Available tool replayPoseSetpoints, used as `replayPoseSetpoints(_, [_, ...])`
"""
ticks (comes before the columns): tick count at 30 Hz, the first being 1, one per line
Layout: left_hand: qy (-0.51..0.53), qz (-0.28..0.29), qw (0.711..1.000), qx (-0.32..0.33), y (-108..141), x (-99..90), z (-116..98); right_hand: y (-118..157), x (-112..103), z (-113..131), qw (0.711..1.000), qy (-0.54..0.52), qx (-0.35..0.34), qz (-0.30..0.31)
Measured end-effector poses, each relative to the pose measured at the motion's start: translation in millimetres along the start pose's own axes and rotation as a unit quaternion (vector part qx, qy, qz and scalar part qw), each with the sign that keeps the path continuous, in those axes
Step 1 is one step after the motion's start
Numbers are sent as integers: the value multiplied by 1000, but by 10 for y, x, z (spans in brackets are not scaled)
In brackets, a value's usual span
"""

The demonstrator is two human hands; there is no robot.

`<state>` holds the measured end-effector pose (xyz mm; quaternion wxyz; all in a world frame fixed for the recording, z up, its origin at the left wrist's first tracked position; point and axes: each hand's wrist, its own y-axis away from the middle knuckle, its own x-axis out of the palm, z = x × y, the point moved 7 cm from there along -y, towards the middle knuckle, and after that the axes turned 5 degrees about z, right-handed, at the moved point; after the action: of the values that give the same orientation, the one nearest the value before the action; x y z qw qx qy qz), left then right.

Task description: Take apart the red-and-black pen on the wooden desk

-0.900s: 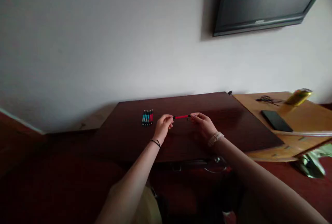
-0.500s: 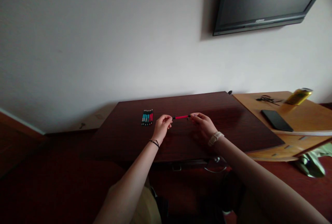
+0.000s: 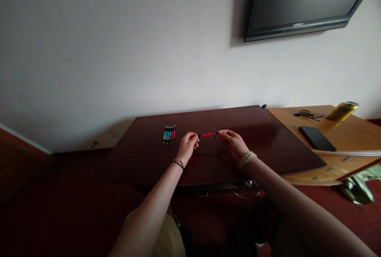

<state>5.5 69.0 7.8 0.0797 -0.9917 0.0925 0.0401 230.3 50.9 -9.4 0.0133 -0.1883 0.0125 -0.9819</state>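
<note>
Pen (image 3: 207, 134): we are holding one, red, over one table (image 3: 208, 165), our left hand (image 3: 186, 145) pinching one end, our right hand (image 3: 234, 142) pinching the other. Leftward, blue and red pens (image 3: 169, 135) are lying in one row, too small for us to count surely.

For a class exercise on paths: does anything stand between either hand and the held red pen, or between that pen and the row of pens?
The left hand and right hand hold opposite ends of the red pen, nothing visible between. Between it and the row of pens, only the left hand visibly intervenes.
</note>
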Motion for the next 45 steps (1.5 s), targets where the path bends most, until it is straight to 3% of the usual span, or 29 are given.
replayPoseSetpoints(8, [-17, 4, 1000, -12, -7, 8, 65, 2, -9, -14, 1000, 7, 5, 4])
replayPoseSetpoints(18, [-14, 12, 1000, 18, -13, 59, -39, 9, 25, -4, 1000, 14, 8, 1])
replayPoseSetpoints(36, [-20, -12, 1000, -9, -1, 35, -27, 19, 33, 0, 1000, 21, 8, -2])
replayPoseSetpoints(45, [4, 3, 1000, -5, -9, 46, -61, 8, 19, -7, 1000, 13, 5, -1])
